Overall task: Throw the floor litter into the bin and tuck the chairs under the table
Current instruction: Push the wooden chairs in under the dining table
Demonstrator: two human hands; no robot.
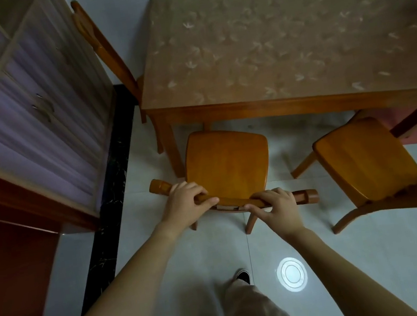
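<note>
Pale tiled floor [356, 257], chair-tucking step: left hand [184, 199] and right hand [276, 205] curled round back rail [231, 201] of near chair [228, 165], seat front at table [279, 44] edge; likely needs straight forward push.

Table [279, 44] upper right of frame; one chair [226, 165] centre below its edge, second chair [365, 159] right, third chair [104, 53] left of table; cabinet [22, 106] far left.

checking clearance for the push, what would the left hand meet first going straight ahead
The left hand, gripping the back rail of the orange wooden chair, would likely meet the front edge of the brown-covered wooden table; depth unclear.
</note>
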